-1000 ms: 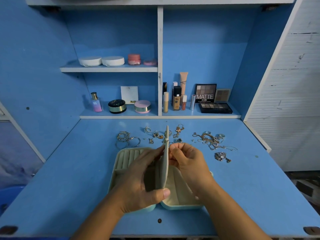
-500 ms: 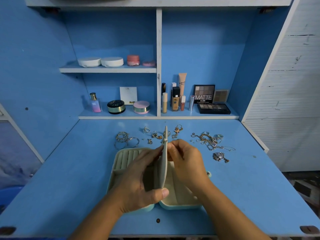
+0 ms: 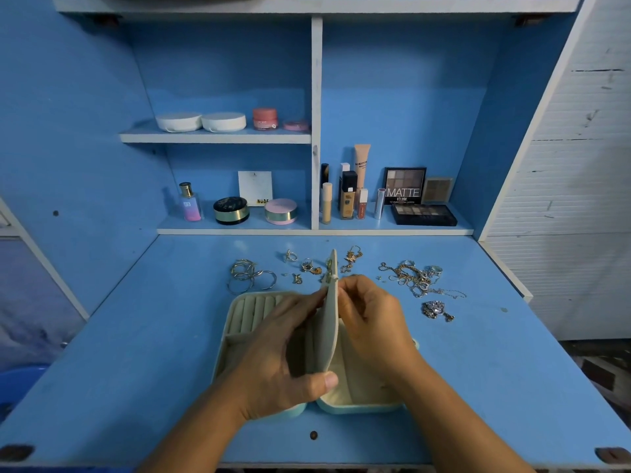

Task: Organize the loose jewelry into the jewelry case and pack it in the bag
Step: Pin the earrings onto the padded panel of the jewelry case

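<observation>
Jewelry case point(image 3: 252, 312) lies open at near-centre of the counter point(image 3: 136, 370), ring rolls in its left half. Divider panel point(image 3: 330, 322) stands upright between the halves. Left hand point(image 3: 283, 363): grip clamped on the panel, thumb at the near edge, fingers on its left face. Right hand point(image 3: 372, 322): grip pinched on the panel's far top edge; anything at the fingertips is too small to tell. Loose jewelry sits on the counter beyond the case: hoops point(image 3: 251, 276) left, small rings point(image 3: 309, 266) centre, chain tangle point(image 3: 413, 276) right, silver pendant point(image 3: 435, 309) just nearer. Cosmetics point(image 3: 348, 199) on the shelf point(image 3: 341, 230) behind.
</observation>
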